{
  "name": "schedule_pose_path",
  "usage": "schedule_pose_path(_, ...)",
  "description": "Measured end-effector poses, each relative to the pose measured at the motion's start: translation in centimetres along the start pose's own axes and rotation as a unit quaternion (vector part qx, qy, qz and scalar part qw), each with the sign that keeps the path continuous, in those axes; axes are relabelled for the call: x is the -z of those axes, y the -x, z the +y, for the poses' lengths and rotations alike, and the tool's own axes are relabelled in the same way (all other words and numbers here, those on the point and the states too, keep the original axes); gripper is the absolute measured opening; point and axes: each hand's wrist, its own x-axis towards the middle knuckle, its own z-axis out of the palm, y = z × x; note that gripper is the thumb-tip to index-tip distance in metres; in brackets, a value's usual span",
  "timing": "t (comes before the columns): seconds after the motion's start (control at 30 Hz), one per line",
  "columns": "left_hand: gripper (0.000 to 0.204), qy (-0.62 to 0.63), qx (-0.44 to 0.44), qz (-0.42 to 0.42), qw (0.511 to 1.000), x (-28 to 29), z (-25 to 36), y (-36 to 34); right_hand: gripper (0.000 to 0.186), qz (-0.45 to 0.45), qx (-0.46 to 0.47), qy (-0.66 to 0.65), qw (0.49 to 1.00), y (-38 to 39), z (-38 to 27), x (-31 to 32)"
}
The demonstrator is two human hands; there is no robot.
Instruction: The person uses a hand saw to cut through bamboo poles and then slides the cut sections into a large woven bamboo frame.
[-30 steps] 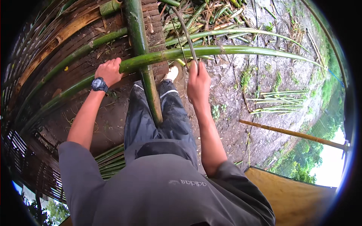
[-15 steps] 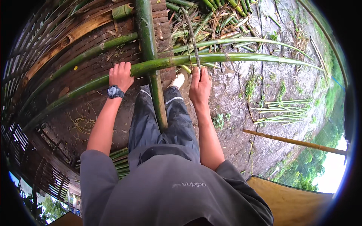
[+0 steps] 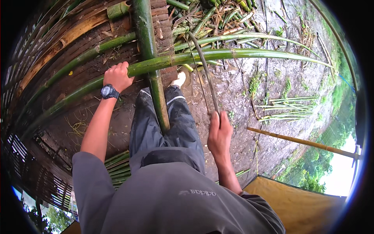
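Note:
A long green bamboo pole (image 3: 249, 54) lies across in front of me, resting over a thicker bamboo post (image 3: 145, 33) whose near end sits between my legs. My left hand (image 3: 117, 76), wearing a wristwatch, is closed round the pole left of the post. In my right hand (image 3: 220, 134) I grip the near end of a bow saw (image 3: 207, 74), with a dark curved frame and a thin straight blade. The saw crosses the pole just right of the post. Whether its blade has cut into the pole is too small to tell.
A second green bamboo pole (image 3: 82, 59) runs behind the first. Bamboo offcuts (image 3: 230, 19) are heaped at the far middle. Thin cut bamboo lengths (image 3: 290, 107) lie on the muddy ground to the right, near a brown pole (image 3: 296, 141). Slatted boards (image 3: 161, 37) lie under the post.
My right hand has drawn the bow saw back toward my body and slightly right. My left hand keeps its hold on the pole. The whole view has shifted a little.

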Motion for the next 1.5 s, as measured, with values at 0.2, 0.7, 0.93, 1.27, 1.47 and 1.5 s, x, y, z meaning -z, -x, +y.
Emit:
schedule_pose_path(0.2,0.037,0.029,-0.003,-0.042,0.999,0.0,0.1,-1.5,0.032,0.073,0.099,-0.015,0.992,-11.6,-1.1,-6.1)
schedule_pose_path(0.7,0.050,0.061,0.040,-0.241,0.968,3.7,-0.6,-3.0,0.024,0.004,0.006,-0.006,1.000,1.7,0.2,1.8)
schedule_pose_path(0.93,0.045,0.054,-0.023,-0.167,0.984,1.8,-1.0,-3.7,0.034,0.077,0.107,-0.020,0.991,-11.0,-2.1,-5.0)
schedule_pose_path(1.27,0.050,-0.069,-0.030,0.162,0.984,-0.2,2.8,-0.3,0.028,0.083,0.088,-0.056,0.991,-8.3,-1.2,-5.5)
schedule_pose_path(1.47,0.026,-0.009,0.027,0.134,0.991,-1.6,1.2,-0.3,0.030,0.068,0.095,-0.026,0.993,-7.8,-0.1,-6.3)
schedule_pose_path(1.5,0.027,0.008,0.014,0.122,0.992,-1.6,1.1,-0.4,0.030,0.058,0.092,-0.017,0.994,-7.8,0.0,-6.2)
